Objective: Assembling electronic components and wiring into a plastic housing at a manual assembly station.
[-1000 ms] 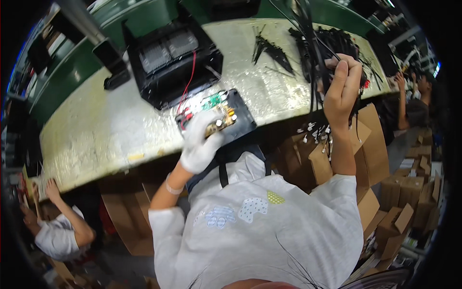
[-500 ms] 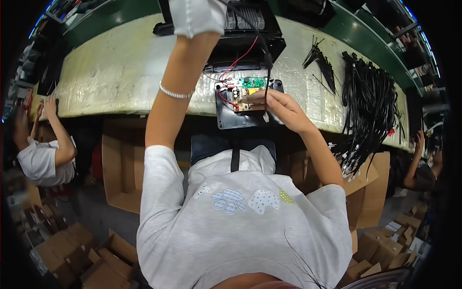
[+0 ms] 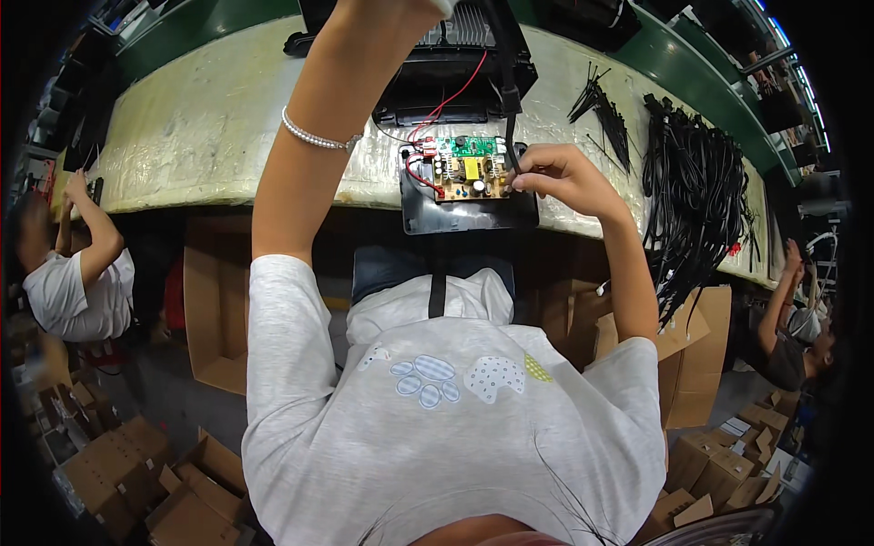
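A green and tan circuit board (image 3: 470,170) with a yellow transformer lies on a black plate (image 3: 437,218) at the table's front edge. Beside the board's right end, my right hand (image 3: 560,177) is closed, thumb and fingers pinching the lower end of a black cable (image 3: 512,141). That cable hangs from above, past a black finned housing (image 3: 510,73). Red wires (image 3: 455,102) link the board to the housing. My left forearm (image 3: 319,118) reaches up across the table; only a sliver of the white glove (image 3: 446,6) shows, and its fingers are cut off by the top edge.
A thick bundle of black cables (image 3: 683,191) drapes over the table's right edge, beside loose black zip ties (image 3: 605,118). Open cardboard boxes (image 3: 218,309) stand below the front edge. Other people (image 3: 82,282) work at the left and right.
My left arm has reached farther up, taking the gloved hand almost out of the picture. My right hand has moved off the board to its right end, and the cable's lower end has risen.
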A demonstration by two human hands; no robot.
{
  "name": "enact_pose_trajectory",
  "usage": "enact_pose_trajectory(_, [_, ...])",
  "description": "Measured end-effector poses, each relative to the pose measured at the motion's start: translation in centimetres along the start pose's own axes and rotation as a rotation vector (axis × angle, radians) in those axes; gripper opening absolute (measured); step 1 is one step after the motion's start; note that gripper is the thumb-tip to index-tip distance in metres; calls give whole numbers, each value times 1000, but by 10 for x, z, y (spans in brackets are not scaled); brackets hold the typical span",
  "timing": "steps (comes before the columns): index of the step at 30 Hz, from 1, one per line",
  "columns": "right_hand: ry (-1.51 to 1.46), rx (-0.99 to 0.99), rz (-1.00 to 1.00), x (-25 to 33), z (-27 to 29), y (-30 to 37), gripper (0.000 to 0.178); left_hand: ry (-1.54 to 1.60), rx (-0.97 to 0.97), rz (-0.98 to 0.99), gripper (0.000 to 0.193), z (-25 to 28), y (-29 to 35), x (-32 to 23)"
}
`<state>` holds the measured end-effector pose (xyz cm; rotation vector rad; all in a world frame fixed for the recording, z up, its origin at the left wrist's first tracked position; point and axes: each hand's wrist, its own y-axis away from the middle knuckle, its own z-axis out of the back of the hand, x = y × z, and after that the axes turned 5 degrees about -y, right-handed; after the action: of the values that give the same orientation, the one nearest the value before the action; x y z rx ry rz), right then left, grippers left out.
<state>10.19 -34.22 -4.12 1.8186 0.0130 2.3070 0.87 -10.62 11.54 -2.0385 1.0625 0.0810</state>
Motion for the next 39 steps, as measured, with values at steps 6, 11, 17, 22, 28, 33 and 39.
enact_pose_trajectory(6, [317,-450,198,-26,-19,-23,13,-141,31,143,25,-24,1,25])
enact_pose_trajectory(11, [234,-526,187,-52,-23,-29,12,-382,-19,107,25,-23,13,38])
enact_pose_trajectory(17, [108,-556,165,-51,-28,-25,11,-358,-51,101,31,-19,15,32])
enact_pose_trajectory(22, [126,-633,207,-54,-40,-24,9,-314,-137,136,26,-9,18,32])
enact_pose_trajectory(28, [248,-599,170,-40,-31,-21,10,-227,-99,90,20,16,17,36])
enact_pose_trajectory(33, [290,-446,239,-55,-15,-18,13,-310,-156,93,26,30,21,25])
enact_pose_trajectory(39, [418,-275,254,-37,-4,-18,19,-331,-236,148,25,59,10,20])
